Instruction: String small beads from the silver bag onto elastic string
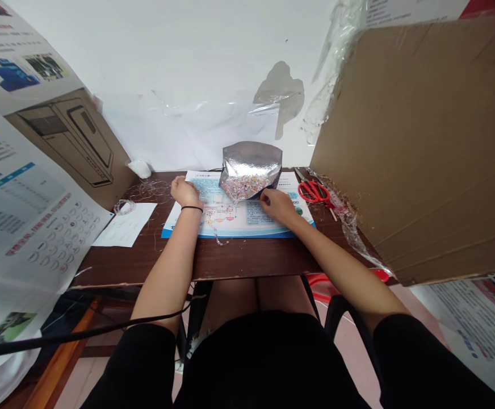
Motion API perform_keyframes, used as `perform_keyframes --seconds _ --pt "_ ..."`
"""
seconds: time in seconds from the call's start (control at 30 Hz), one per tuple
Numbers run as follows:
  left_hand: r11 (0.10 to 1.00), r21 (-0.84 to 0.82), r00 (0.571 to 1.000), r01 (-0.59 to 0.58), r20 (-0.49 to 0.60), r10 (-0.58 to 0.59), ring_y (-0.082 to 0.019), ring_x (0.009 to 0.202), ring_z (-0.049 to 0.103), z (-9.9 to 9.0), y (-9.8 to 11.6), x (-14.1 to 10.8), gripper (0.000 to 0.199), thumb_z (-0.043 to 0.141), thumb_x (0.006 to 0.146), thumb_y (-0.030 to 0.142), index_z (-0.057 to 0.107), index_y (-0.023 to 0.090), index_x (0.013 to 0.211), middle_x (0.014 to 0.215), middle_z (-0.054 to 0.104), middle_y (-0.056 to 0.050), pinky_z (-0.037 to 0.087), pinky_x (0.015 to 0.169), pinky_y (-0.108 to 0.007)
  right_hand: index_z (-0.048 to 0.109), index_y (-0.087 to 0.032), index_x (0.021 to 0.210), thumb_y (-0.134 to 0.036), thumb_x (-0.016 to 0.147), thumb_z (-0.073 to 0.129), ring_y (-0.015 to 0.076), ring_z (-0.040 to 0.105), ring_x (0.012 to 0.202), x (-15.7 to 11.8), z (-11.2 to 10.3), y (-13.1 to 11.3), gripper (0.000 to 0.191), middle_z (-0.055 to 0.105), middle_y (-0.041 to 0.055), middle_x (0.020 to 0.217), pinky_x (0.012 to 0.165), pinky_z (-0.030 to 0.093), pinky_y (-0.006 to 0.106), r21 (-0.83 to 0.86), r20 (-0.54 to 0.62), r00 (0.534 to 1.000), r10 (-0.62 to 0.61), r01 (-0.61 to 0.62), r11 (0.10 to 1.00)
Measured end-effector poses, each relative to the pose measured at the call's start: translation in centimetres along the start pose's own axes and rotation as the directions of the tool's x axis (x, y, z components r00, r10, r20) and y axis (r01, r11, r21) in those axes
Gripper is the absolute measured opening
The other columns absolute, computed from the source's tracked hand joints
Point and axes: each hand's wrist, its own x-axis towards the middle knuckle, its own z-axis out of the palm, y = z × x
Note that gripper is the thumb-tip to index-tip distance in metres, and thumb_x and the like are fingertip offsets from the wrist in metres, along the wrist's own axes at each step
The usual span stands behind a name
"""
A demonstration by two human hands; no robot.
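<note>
A silver foil bag [251,160] stands open on a printed sheet [268,232], with many small pink and pale beads [246,187] at its mouth. My right hand [278,205] is at the bag's lower right edge, thumb and fingers closed together; what lies between them is hidden. To the left of the bag, my left hand [185,192] is curled closed near the sheet's upper left corner, and its fingertips are mostly out of sight. Between my hands, a short strand of beads [215,230] lies across the sheet's front edge, beside a few loose beads.
Red-handled scissors [314,192] rest on the right of the brown table [247,261]. At left are a white paper slip [127,227], a beaded loop [124,207] and tangled clear thread [156,190]. Cardboard panels [426,142] wall in both sides. A black cable [103,331] crosses my left arm.
</note>
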Motion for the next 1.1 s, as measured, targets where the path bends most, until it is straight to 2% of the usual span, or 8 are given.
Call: perform_keyframes --seconds 0.13,0.33,0.63,0.73,0.83,0.93,1.0,1.1 --pt "0.997 -0.072 0.999 0.034 0.029 -0.032 -0.005 0.037 0.017 -0.2 0.6 0.1 0.015 0.035 0.092 0.016 0.039 0.019 0.078 0.052 0.022 0.009 0.009 0.040 -0.021 0.057 -0.020 0.080 -0.017 0.080 0.050 0.0221 0.056 0.081 0.3 -0.3 0.1 0.007 0.065 0.0061 0.082 0.071 0.036 0.034 0.076 -0.073 0.997 0.024 -0.018 0.997" --pt "0.942 -0.204 0.941 0.265 0.267 -0.207 -0.004 0.036 0.014 -0.3 1.6 -0.4 0.021 0.039 0.092 0.014 0.037 0.018 0.072 0.052 0.015 0.009 0.009 0.038 -0.019 0.053 -0.021 0.073 -0.020 0.075 0.055 0.0153 0.054 0.067 1.2 -1.5 0.8 0.003 0.059 -0.0003 0.070 0.070 0.043 0.030 0.441 -0.194 0.969 0.156 -0.056 0.896" --pt "0.948 -0.233 0.973 0.217 -0.021 -0.228 -0.004 0.035 0.012 -1.3 1.8 1.2 0.020 0.034 0.091 0.013 0.030 0.020 0.072 0.053 0.015 0.009 0.009 0.036 -0.017 0.052 -0.022 0.074 -0.026 0.075 0.056 0.0172 0.057 0.072 1.6 -2.1 1.9 0.005 0.061 0.0009 0.074 0.071 0.044 0.034 0.494 -0.256 0.938 0.234 -0.081 0.865" --pt "0.942 -0.225 0.968 0.248 0.015 -0.251 -0.004 0.034 0.011 -1.2 1.9 1.0 0.020 0.037 0.090 0.012 0.032 0.019 0.071 0.052 0.015 0.009 0.009 0.035 -0.017 0.049 -0.022 0.076 -0.024 0.076 0.054 0.0175 0.059 0.072 1.7 -1.9 2.0 0.005 0.063 0.0009 0.074 0.071 0.044 0.034 0.550 -0.220 0.943 0.248 -0.091 0.830" --pt "0.929 -0.226 0.950 0.293 0.178 -0.257 -0.005 0.034 0.023 -0.8 1.7 0.1 0.022 0.037 0.090 0.010 0.038 0.018 0.069 0.048 0.019 0.008 0.018 0.034 -0.015 0.046 -0.023 0.077 -0.023 0.079 0.049 0.0153 0.057 0.063 1.5 -1.6 1.6 0.003 0.059 -0.0021 0.065 0.066 0.044 0.032 0.606 -0.149 0.963 0.223 -0.089 0.791" --pt "0.900 -0.174 0.829 0.401 0.487 -0.275 -0.007 0.040 0.039 -0.2 1.3 -1.5 0.024 0.039 0.092 0.011 0.046 0.016 0.069 0.045 0.019 0.007 0.030 0.038 -0.013 0.046 -0.023 0.078 -0.024 0.080 0.047 0.0135 0.051 0.057 1.1 -1.3 0.7 0.002 0.051 -0.0044 0.059 0.060 0.042 0.030 0.604 -0.098 0.981 0.168 -0.076 0.793" --pt "0.879 -0.031 0.666 0.477 0.665 -0.338 -0.006 0.037 0.035 0.1 0.8 -2.8 0.024 0.042 0.092 0.012 0.050 0.015 0.070 0.044 0.019 0.008 0.026 0.035 -0.013 0.048 -0.023 0.079 -0.025 0.080 0.049 0.0129 0.049 0.058 0.7 -1.1 0.1 0.003 0.050 -0.0039 0.061 0.060 0.041 0.029 0.584 -0.075 0.990 0.115 -0.050 0.810" --pt "0.852 0.221 0.438 0.474 0.780 -0.446 -0.004 0.033 0.022 0.4 0.0 -5.0 0.021 0.049 0.092 0.020 0.054 0.014 0.073 0.044 0.022 0.008 0.015 0.032 -0.014 0.051 -0.021 0.079 -0.025 0.080 0.051 0.0125 0.048 0.062 0.2 -1.0 -0.8 0.005 0.054 -0.0018 0.067 0.061 0.039 0.028 0.546 -0.041 0.999 0.014 0.010 0.838"
